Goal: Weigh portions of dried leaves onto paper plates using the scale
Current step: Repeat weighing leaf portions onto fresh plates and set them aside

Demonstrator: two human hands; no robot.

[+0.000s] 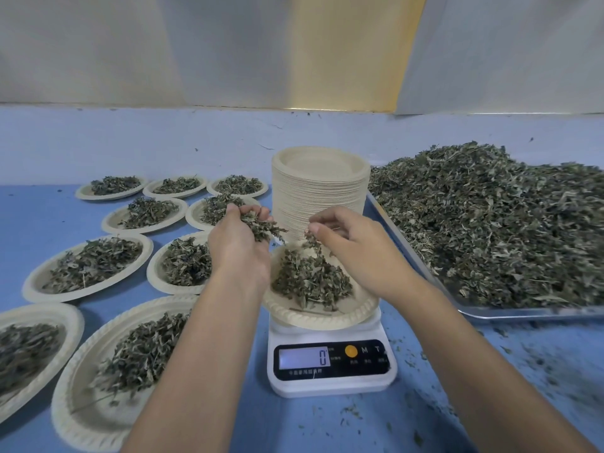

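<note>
Blue surface (49, 223). Left of the fingers: nine filled plates (31, 286), each carrying leaves. Left hand (240, 246): fingers curled, cupping one clump of dried leaves (261, 228). Right hand (356, 246): thumb and fingertips pinching a few leaves, the other fingers loosely bent. Directly under both sets of fingers: one paper plate (313, 318) with a leaf portion, sitting on one white scale (330, 385); its display reads 0. Just behind the fingers: one stack of empty plates (317, 197). Right of the fingers: one metal tray (523, 312) under one large leaf heap (506, 223).
</note>
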